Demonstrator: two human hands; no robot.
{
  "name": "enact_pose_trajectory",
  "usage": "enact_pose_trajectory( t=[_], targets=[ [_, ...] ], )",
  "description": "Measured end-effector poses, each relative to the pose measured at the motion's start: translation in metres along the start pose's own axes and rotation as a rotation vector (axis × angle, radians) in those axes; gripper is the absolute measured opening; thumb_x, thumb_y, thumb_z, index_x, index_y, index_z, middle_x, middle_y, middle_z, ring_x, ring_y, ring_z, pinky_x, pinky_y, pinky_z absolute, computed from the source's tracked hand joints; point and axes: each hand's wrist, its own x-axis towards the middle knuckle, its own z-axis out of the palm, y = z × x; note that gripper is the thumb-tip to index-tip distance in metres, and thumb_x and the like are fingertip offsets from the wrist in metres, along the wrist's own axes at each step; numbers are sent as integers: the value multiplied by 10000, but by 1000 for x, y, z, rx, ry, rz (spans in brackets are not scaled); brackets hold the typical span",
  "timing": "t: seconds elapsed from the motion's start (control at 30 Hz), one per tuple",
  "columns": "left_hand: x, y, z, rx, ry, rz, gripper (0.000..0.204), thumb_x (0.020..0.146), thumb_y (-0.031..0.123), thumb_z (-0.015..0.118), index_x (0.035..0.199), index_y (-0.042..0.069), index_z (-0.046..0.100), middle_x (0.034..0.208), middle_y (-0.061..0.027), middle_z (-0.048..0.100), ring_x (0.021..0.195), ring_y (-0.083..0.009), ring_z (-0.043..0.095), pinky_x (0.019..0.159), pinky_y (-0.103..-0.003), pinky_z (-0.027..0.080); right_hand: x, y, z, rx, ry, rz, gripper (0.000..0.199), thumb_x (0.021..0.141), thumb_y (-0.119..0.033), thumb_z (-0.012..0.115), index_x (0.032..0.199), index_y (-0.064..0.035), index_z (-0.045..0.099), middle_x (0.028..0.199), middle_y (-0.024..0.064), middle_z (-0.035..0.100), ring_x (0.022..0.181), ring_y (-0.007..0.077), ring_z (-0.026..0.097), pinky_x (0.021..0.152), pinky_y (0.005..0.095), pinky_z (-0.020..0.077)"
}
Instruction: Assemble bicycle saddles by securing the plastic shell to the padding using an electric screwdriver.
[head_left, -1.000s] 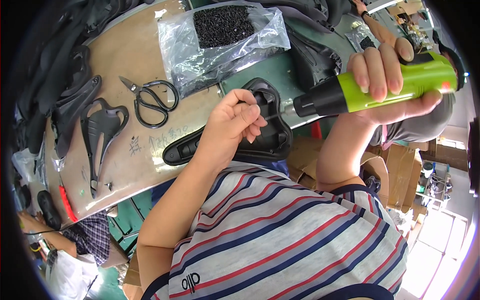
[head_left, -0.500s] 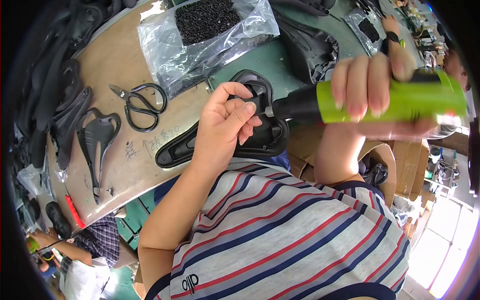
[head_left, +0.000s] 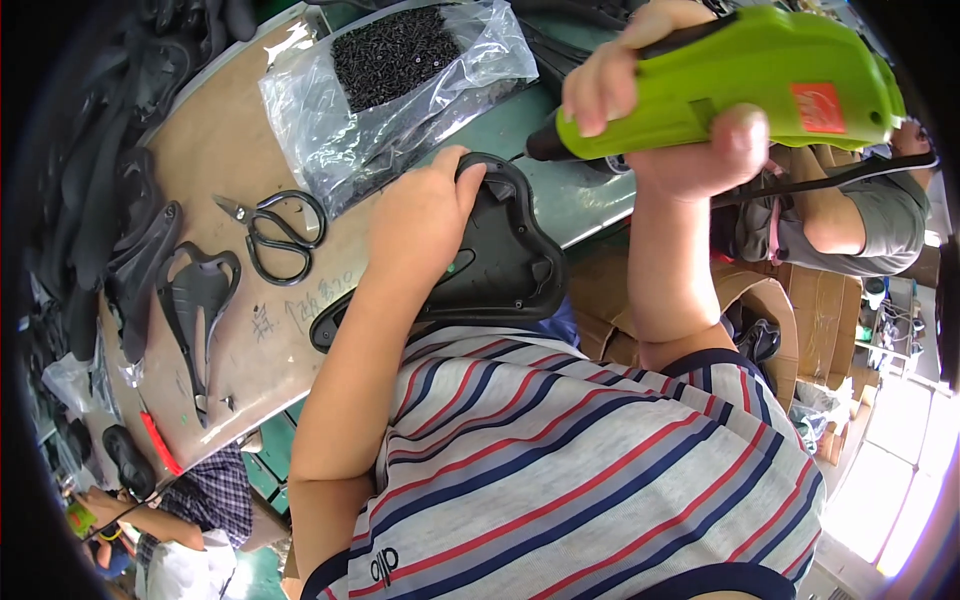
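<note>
Left hand [head_left: 425, 215] closed over black saddle [head_left: 500, 265] at bench edge [head_left: 590, 200], against person's chest; right hand [head_left: 665, 120] wrapped round green driver [head_left: 740, 75], tip just above saddle; beyond lie scissors [head_left: 275, 235] and screw bag [head_left: 395, 85].

The power screwdriver [head_left: 740, 80] is bright lime green with a black nose and a small red label patch on its side. The saddle shell [head_left: 500, 265] is plain matte black. The bag of screws [head_left: 400, 85] is clear plastic, its contents uniformly black. The scissors [head_left: 275, 235] have black handles and pale metal blades. The worktop [head_left: 215, 150] is tan board, with a green surface showing beyond it. A second saddle shell [head_left: 195, 300] is black. The shirt [head_left: 590, 470] is pale grey with navy and red stripes.
</note>
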Motion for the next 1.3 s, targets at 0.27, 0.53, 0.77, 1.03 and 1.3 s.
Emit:
enact_pose_trajectory(
  t=[0.27, 0.53, 0.77, 1.03, 1.3],
  targets=[
    [6, 4, 6, 96, -7, 35, 307, 899, 305, 534, 964, 25, 642, 681, -177, 645, 647, -342, 641, 606, -434, 505, 1, 21, -18, 4, -167, 19, 722, 723, -462, 712, 1115, 67, 415, 717, 149, 538, 617, 257, 564, 589, 370, 475],
    [7, 4, 5, 63, -22, 0, 286, 889, 306, 551, 961, 48, 651, 683, -188, 639, 643, -359, 633, 610, -447, 499, 5, 28, -20, 60, -366, -54, 701, 732, -448, 709, 1129, 48, 412, 746, 127, 533, 620, 238, 538, 569, 348, 448],
    [7, 3, 6, 24, -31, -28, 263, 875, 300, 577, 976, 71, 659, 696, -196, 638, 658, -368, 632, 615, -456, 494, 12, 27, -20, 63, -535, -116, 754, 696, -471, 751, 1122, 53, 417, 755, 116, 534, 611, 220, 532, 566, 332, 461],
    [7, 2, 8, 26, -20, -17, 267, 873, 302, 580, 964, 65, 664, 690, -193, 638, 639, -364, 632, 605, -446, 496, 11, 33, -22, 56, -482, -91, 738, 710, -483, 747, 1109, 48, 424, 760, 115, 536, 618, 215, 532, 570, 336, 453],
    [7, 1, 9, 25, -1, -1, 255, 871, 295, 580, 957, 70, 663, 675, -188, 634, 628, -362, 628, 600, -444, 495, 8, 38, -25, 131, -428, -47, 657, 704, -446, 751, 1035, 30, 443, 756, 121, 545, 624, 215, 542, 571, 338, 448]
  ],
)
